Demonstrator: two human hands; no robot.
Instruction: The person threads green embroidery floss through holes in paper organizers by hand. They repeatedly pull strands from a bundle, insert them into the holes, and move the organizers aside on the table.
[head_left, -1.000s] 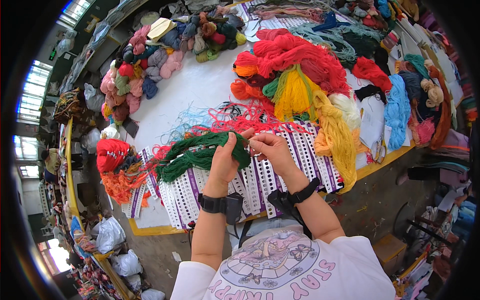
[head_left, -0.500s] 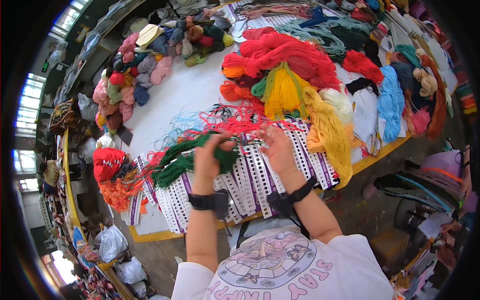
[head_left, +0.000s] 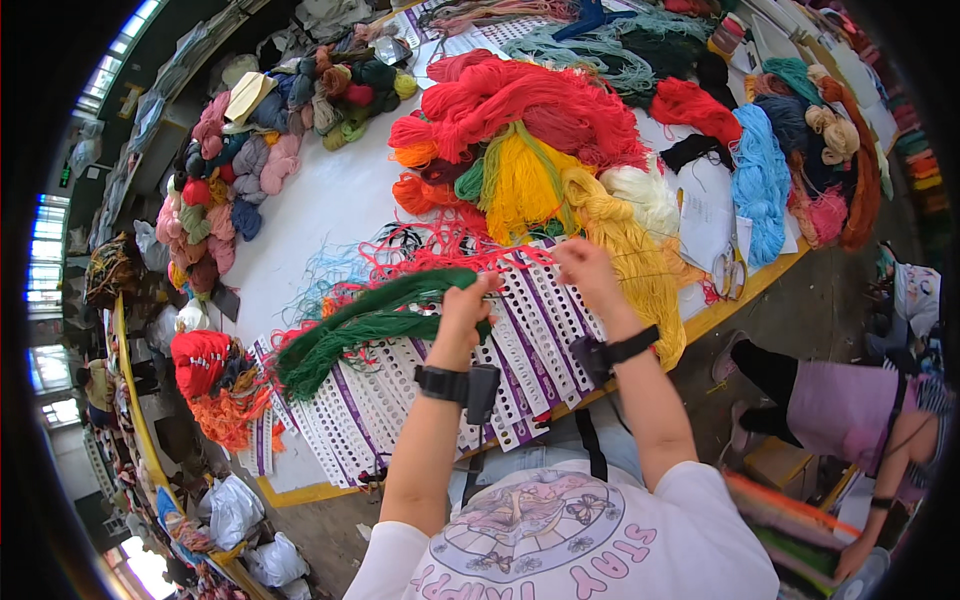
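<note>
Left hand with its grip closed around a green yarn skein trailing left over white perforated strips, right hand pinching a thin strand just beside it, white bench, yellow yarn and red yarn heaped beyond

Dark green yarn hank in left hand; black wrist strap. Right hand over white card strips with purple stripes and rows of punched holes. Loose red strands on white tabletop. Red yarn heap, yellow skein, cream skein, sky-blue skein, mustard skein. Table edge yellow
</note>
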